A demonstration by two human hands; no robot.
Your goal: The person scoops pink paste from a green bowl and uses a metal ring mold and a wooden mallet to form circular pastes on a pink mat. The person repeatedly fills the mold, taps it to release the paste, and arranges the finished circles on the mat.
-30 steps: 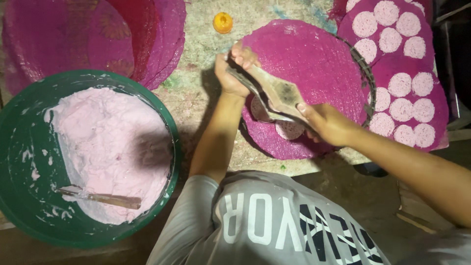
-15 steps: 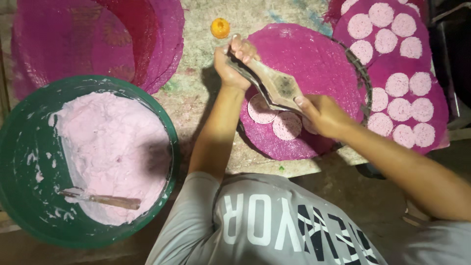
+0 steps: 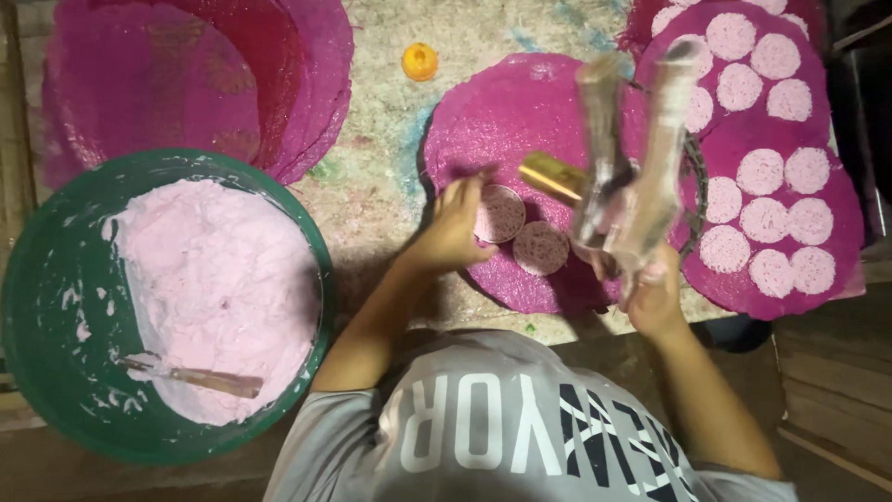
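My left hand (image 3: 455, 226) reaches onto a round magenta mat (image 3: 520, 121), its fingertips pinching the edge of a flat pink disc (image 3: 500, 214). A second pink disc (image 3: 541, 247) lies right beside it. My right hand (image 3: 655, 293) holds up a hinged, translucent two-armed press (image 3: 632, 177), blurred and spread apart above the mat, with a gold-coloured piece (image 3: 553, 177) at its lower end.
A green basin (image 3: 37, 279) of pink dough (image 3: 214, 288) with a spatula (image 3: 195, 376) in it stands at the left. Stacked magenta mats (image 3: 186, 84) lie at the top left. Another mat (image 3: 836, 270) with several pink discs lies at the right. An orange cap (image 3: 420, 61) sits at the top.
Both hands held the press shut over the mat before. My left hand has let go and dropped to a disc on the mat, while my right hand has swung the press upright and apart.
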